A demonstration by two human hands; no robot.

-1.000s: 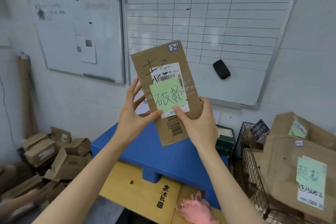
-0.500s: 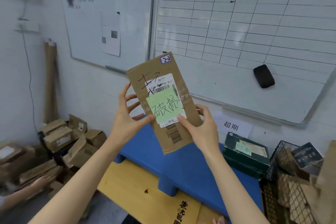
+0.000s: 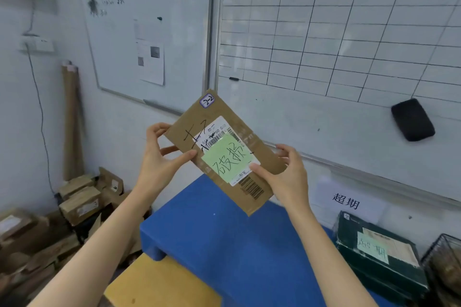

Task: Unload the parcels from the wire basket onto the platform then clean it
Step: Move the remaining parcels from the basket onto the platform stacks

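A flat brown cardboard parcel point(image 3: 260, 162) with a white shipping label and a green handwritten note is held up in the air, tilted, above the blue platform point(image 3: 224, 244). My left hand point(image 3: 159, 159) grips its left edge, thumb on the front. My right hand point(image 3: 284, 177) grips its lower right edge, thumb on the label. The wire basket point(image 3: 444, 266) shows only its corner at the right edge. A dark green parcel point(image 3: 374, 252) with a green note lies on the platform's right end.
Two whiteboards point(image 3: 154, 32) hang on the wall behind, with a black eraser point(image 3: 412, 119) on the right one. Several cardboard boxes point(image 3: 79, 202) are heaped on the floor at the left. A wooden board point(image 3: 154, 284) lies below the platform's near edge.
The view has swung left and the basket has slid almost out of sight. The parcel has tilted further clockwise and moved lower, toward the platform, with both hands still holding it.
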